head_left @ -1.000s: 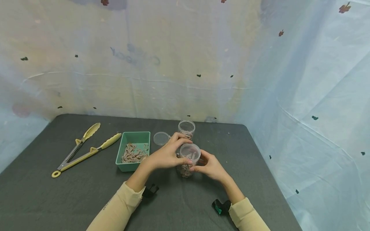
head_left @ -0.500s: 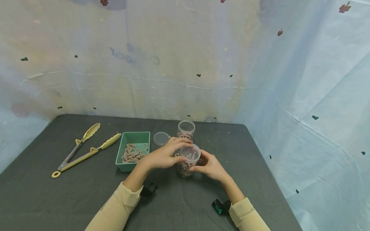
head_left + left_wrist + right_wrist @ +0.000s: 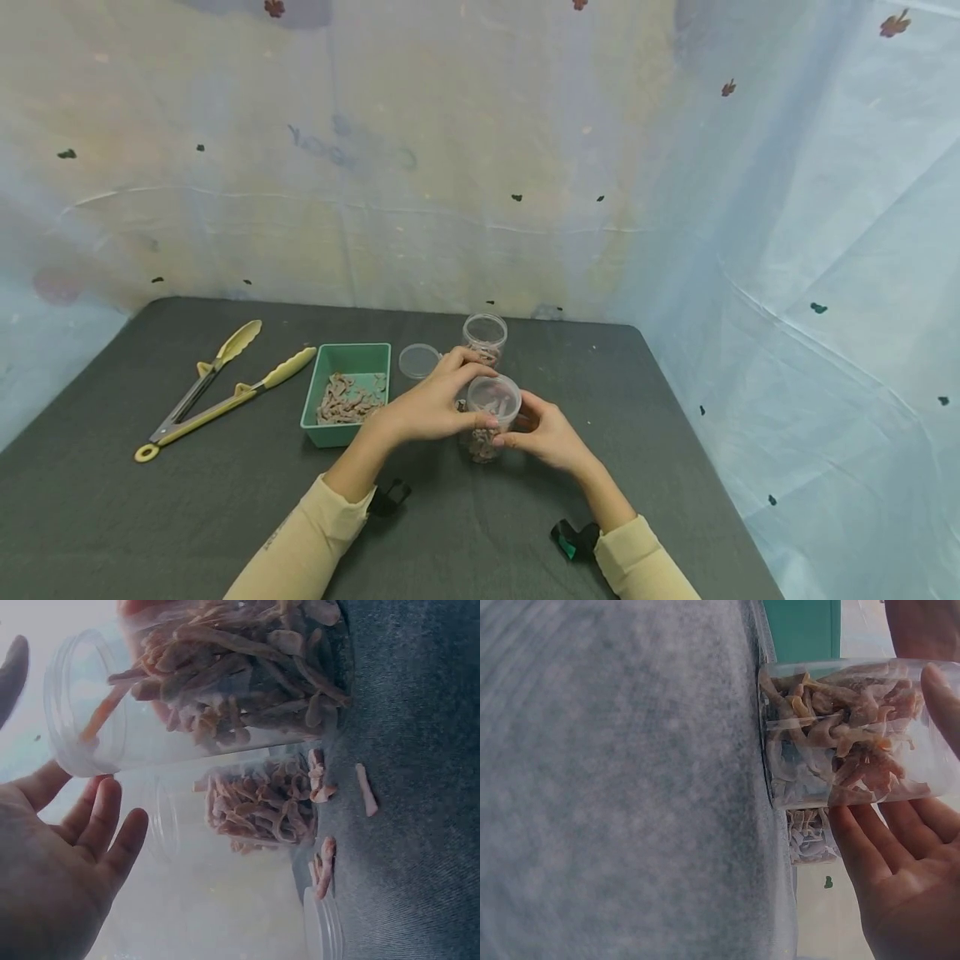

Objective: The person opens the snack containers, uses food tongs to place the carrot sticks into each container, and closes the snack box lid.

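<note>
A clear plastic jar of brownish dried strips stands upright on the table, a translucent lid on its top. My left hand grips the lid, its thumb at the front and fingertips at the back edge. Lower down, my right hand holds the jar's right side between thumb and fingers; the right wrist view shows its fingers along the wall. Behind stands a second jar with similar strips. A loose lid lies left of that jar, with a few strips near it.
A green tray with more strips sits left of the left hand. Farther left lie spread tongs with yellow tips. The dark-covered table ends at a hanging patterned sheet behind and to the right.
My left thumb drew back left along the lid's edge, then came forward again to its front; the left fingers shifted with it. My right hand and the jar have stayed in place.
</note>
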Action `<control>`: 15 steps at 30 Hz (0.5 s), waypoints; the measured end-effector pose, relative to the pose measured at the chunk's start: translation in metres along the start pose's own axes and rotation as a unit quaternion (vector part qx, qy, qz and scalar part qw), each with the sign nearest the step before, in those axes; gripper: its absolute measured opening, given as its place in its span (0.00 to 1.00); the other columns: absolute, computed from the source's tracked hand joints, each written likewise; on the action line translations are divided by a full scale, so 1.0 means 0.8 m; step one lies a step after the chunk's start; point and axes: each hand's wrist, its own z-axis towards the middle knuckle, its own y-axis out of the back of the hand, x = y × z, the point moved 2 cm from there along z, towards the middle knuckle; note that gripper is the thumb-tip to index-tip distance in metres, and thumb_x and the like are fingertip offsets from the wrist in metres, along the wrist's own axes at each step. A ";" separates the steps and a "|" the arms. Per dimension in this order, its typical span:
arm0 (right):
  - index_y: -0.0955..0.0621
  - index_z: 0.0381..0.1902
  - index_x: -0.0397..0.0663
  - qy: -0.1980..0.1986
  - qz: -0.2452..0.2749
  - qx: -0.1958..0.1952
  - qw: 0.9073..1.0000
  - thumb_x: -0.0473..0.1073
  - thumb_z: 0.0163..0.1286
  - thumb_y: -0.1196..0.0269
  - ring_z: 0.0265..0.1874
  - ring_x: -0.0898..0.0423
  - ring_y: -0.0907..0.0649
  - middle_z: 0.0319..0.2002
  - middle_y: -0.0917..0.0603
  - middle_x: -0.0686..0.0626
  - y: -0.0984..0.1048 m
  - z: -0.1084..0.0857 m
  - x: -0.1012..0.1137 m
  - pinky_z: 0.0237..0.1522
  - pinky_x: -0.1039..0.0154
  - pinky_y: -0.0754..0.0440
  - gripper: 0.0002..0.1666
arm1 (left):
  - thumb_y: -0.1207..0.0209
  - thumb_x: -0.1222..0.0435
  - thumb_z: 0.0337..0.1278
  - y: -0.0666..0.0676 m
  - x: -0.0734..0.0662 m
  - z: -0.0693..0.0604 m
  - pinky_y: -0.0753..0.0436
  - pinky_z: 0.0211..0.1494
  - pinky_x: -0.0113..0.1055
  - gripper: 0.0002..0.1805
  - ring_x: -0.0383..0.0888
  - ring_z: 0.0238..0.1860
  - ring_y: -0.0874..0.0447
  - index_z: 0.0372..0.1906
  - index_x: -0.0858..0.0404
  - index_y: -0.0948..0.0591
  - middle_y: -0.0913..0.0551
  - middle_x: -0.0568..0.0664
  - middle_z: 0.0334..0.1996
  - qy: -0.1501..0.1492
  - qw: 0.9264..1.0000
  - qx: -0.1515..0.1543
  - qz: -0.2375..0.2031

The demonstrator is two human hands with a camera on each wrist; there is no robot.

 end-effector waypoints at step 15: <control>0.32 0.75 0.36 -0.003 -0.002 -0.003 1.000 0.35 0.66 0.26 0.67 0.37 0.22 0.68 0.24 0.35 0.000 0.001 0.000 0.63 0.50 0.20 0.43 | 0.31 0.55 0.67 0.006 -0.001 -0.003 0.28 0.69 0.57 0.28 0.53 0.73 0.34 0.68 0.59 0.22 0.31 0.51 0.71 -0.024 1.000 0.017 -0.003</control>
